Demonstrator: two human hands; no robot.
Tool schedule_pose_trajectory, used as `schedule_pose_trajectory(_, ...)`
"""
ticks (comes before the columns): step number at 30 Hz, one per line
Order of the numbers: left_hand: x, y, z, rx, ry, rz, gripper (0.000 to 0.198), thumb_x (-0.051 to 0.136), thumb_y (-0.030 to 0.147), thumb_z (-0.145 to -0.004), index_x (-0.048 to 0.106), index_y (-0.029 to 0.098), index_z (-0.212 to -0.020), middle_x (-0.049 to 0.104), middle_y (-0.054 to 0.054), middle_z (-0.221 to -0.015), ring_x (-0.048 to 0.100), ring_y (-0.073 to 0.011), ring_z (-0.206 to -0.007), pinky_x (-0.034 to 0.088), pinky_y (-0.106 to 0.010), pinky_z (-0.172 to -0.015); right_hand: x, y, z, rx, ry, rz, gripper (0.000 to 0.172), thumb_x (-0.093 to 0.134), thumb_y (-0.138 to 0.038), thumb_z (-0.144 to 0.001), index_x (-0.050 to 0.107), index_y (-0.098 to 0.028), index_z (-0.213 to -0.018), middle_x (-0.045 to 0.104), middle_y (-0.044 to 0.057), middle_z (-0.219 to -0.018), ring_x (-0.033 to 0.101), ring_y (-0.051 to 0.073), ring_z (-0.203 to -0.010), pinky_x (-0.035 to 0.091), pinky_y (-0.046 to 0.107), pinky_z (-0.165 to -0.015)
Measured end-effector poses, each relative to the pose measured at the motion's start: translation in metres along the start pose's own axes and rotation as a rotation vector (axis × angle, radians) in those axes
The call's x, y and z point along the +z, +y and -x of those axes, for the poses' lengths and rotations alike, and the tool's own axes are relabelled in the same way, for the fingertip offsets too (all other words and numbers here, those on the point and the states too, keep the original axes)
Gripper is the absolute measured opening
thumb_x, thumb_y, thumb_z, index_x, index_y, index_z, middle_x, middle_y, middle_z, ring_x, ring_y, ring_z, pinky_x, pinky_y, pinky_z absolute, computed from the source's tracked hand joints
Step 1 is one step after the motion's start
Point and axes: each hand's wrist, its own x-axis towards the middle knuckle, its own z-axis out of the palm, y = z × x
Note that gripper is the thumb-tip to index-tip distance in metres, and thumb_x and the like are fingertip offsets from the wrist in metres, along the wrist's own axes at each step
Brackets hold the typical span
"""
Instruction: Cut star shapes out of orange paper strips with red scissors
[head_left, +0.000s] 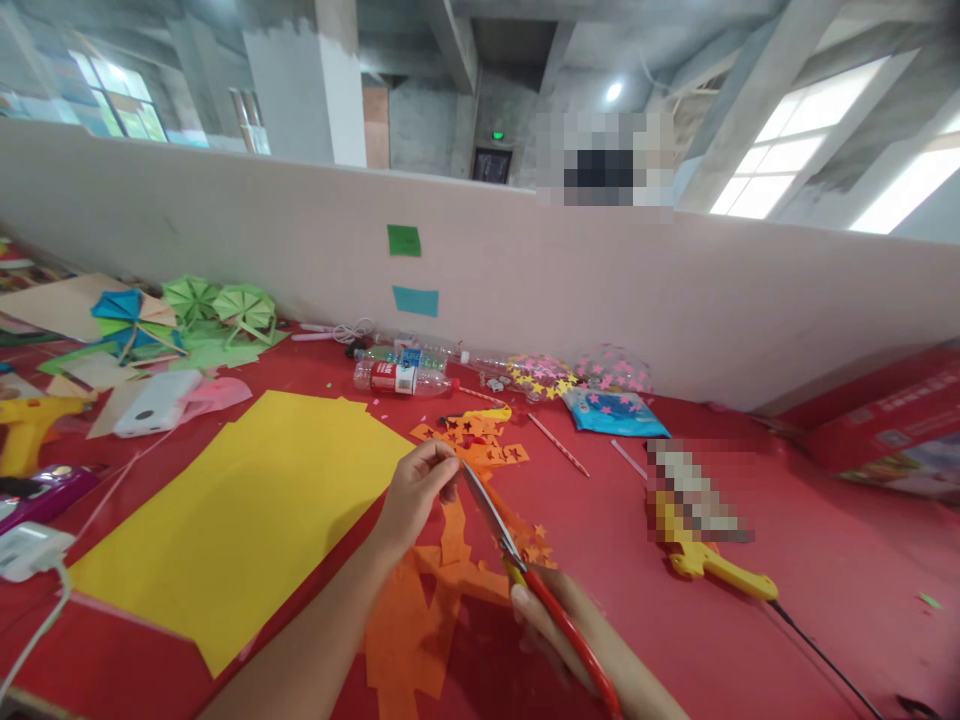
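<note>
Red-handled scissors are gripped in my right hand, with the blades pointing up and left. The blade tips reach close to the fingers of my left hand, which are pinched together. Whatever lies between those fingertips is too small or hidden to make out. Below both hands lie cut orange paper pieces. Small orange stars are scattered beside the blades. Just beyond my left hand are orange strips with star-shaped holes.
Large yellow sheets cover the left of the red table. A yellow glue gun lies at right. Behind are plastic bottles, a blue packet and a striped straw. Paper umbrellas stand back left, before a white partition.
</note>
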Motion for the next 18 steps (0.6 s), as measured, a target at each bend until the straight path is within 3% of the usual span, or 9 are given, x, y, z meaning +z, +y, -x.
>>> schedule_pose_trajectory(8,-0.0003,0.0048,-0.0003,0.0,-0.021,-0.074,0.02,0.059,0.033,-0.079,0.053,0.017,-0.068,0.05,0.005,-0.056,0.049,-0.0082,-0.049,0.04,-0.022,-0.051,0.0003,-0.0046,-0.0038,0.113,0.035,0.004,0.05,0.061,-0.064,-0.076,0.045,-0.021,-0.06,0.038,-0.007,-0.05,0.042,0.008,-0.042,0.04,0.02,-0.045)
schedule_pose_trajectory(18,-0.0012,-0.0004,-0.0008,-0.047,-0.023,-0.009,0.019,0.058,0.031,-0.078,0.053,0.017,-0.067,0.052,0.004,-0.056,0.048,-0.0084,-0.049,0.038,-0.022,-0.049,0.0049,-0.0051,-0.0014,0.048,0.05,-0.017,0.058,0.043,-0.079,-0.076,0.044,-0.023,-0.062,0.031,-0.011,-0.04,0.03,0.007,-0.031,0.038,0.023,-0.04)
